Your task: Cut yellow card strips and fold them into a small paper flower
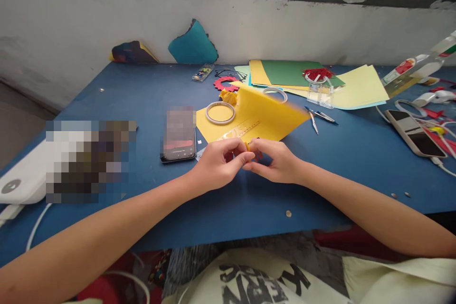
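Between the fingertips of both my hands is a small piece of folded yellow paper (247, 146), mostly covered by the fingers. My left hand (224, 164) pinches it from the left, thumb and forefinger together. Opposite, my right hand (272, 160) closes on it with bent fingers. Just beyond the hands lies a larger yellow sheet (274, 114), its right part raised and curled. On that sheet rest a roll of tape (220, 113) and a clear plastic ruler (242, 129). A folded yellow paper piece (228, 97) and a red folded paper ring (225, 83) sit behind the tape.
A phone (178, 135) lies left of the hands, near a white power bank (24, 171) with a cable. Scissors or a compass-like tool (317, 118) lie to the right. Farther back are coloured sheets (295, 72), glasses (231, 75) and a bottle (409, 71). Another phone (415, 133) charges at right.
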Demonstrator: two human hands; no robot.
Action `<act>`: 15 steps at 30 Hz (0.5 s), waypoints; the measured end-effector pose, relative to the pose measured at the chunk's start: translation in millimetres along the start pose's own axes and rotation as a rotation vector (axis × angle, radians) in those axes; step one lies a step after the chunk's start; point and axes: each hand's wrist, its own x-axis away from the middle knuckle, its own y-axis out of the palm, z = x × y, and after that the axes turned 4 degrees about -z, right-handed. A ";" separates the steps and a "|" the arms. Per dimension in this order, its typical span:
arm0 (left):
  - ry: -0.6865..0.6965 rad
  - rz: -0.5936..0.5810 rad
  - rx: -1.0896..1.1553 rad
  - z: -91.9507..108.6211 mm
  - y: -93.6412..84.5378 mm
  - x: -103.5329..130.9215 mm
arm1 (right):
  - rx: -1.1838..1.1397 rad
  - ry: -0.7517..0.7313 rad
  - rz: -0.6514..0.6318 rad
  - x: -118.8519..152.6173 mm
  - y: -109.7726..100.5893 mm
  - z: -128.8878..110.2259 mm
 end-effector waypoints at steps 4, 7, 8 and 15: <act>0.010 0.016 0.098 1.0 -1.6 0.2 | -0.149 0.078 -0.023 -0.7 -3.6 -4.4; -0.016 -0.003 0.150 -0.5 -1.6 0.5 | -0.101 0.045 -0.034 -0.1 -3.4 -4.9; -0.021 -0.015 0.152 -0.8 -1.3 0.6 | -0.070 0.017 -0.042 0.2 -2.8 -4.5; -0.016 0.024 0.012 2.8 -0.4 0.7 | -0.012 -0.020 -0.068 0.2 -4.3 -2.2</act>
